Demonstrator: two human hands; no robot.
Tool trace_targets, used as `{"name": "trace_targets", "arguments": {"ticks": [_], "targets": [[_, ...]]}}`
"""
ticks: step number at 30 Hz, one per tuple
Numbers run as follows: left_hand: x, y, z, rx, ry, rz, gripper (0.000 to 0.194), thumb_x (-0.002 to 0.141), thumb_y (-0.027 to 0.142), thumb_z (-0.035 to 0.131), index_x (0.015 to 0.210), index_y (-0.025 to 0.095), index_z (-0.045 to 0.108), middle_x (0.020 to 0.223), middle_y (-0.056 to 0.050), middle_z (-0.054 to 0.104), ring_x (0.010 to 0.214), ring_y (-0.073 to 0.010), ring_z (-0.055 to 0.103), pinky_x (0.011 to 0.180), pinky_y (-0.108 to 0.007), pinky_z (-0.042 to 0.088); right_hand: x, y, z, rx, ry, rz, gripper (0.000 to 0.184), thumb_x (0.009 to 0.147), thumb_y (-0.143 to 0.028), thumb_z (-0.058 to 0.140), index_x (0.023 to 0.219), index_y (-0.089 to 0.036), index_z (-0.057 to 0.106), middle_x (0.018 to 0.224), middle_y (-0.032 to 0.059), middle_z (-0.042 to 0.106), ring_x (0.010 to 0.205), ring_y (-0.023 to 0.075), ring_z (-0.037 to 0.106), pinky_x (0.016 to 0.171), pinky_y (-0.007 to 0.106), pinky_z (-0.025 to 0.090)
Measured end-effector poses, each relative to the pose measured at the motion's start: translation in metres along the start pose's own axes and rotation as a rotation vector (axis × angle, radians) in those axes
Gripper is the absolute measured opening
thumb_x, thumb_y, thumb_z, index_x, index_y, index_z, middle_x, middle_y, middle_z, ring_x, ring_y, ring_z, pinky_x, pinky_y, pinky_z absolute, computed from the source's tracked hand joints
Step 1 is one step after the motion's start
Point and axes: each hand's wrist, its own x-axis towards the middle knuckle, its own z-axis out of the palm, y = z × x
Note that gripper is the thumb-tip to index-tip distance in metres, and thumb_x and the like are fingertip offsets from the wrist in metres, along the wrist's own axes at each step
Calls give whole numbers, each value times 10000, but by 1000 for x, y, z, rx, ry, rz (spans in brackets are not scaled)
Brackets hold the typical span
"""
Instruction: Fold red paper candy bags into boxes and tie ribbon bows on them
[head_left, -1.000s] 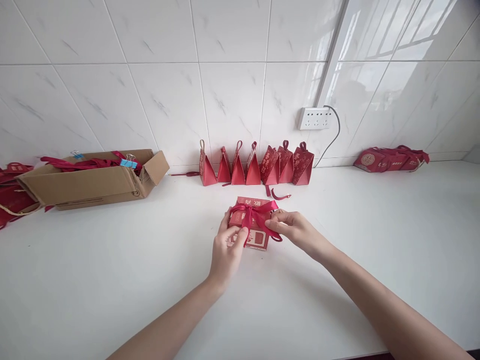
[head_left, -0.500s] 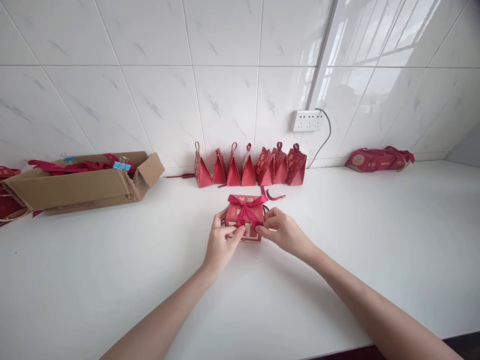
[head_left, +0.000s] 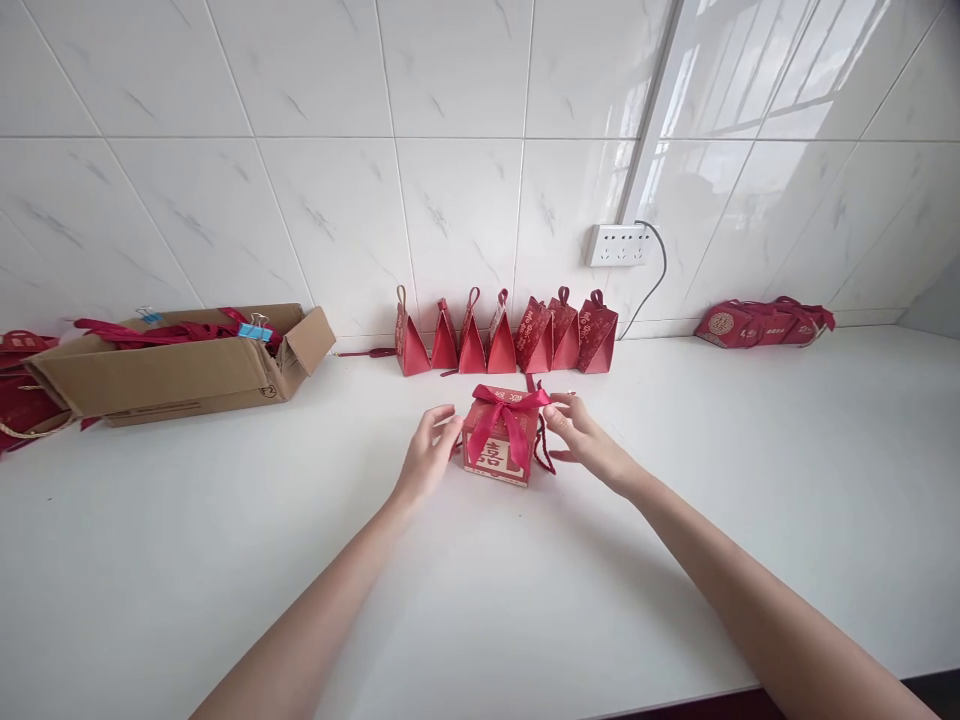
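A small red gift box [head_left: 501, 458] with gold characters stands on the white counter [head_left: 480, 600], a red ribbon bow [head_left: 510, 405] tied over its top. My left hand [head_left: 427, 455] rests against the box's left side with its fingers apart. On the other side, my right hand [head_left: 581, 435] touches the box and the bow's end, fingers loosely spread. Neither hand grips anything.
Several folded red pyramid-shaped boxes [head_left: 502, 335] line the tiled wall behind. An open cardboard carton [head_left: 172, 375] with red ribbons and binder clips lies at the left. Flat red boxes [head_left: 765, 322] lie at the far right, under a wall socket [head_left: 616, 244] with a cable.
Both hands have let go of the ribbon tails and moved out to the box's sides. The bow now sits tied on top, and the box's front face shows.
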Motion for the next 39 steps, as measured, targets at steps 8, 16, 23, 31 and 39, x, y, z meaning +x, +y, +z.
{"name": "trace_targets", "arguments": {"ticks": [8,16,23,31,39], "targets": [[-14,-4,2,-13,-335,275,791,685,364,632,1373,242,261,1367,-120,372,1223,-283,406,967,-406,406,0,13,13,149,-269,-321,756,744,-481,662,1347,-339,230,1461,93,243,1296,285,354,924,454,463],[-3,3,-5,-311,-194,94,630,794,600,399,1301,228,358,1220,-115,497,1152,-277,468,797,-378,488,4,15,5,78,-295,-402,844,678,-377,749,1338,-374,222,1465,89,182,1222,256,432,920,423,469],[-10,10,7,-23,-9,226,437,742,465,629,1084,228,498,1179,-78,541,1122,-223,506,803,-313,511,-3,11,8,192,-267,-416,593,778,-488,623,1239,-322,289,1442,121,244,1206,264,453,828,409,509],[-14,15,4,29,5,240,257,821,439,523,802,183,519,1010,-63,594,967,-187,567,826,-298,470,-1,10,14,128,-117,-368,391,806,-566,530,728,-193,440,1367,134,416,1059,266,574,786,411,517],[-19,11,9,45,48,207,242,859,422,454,778,195,486,1117,-52,588,1011,-187,550,869,-299,426,-2,4,13,216,-74,-276,437,772,-566,573,663,-171,421,1425,121,360,935,218,623,771,411,549]]}}
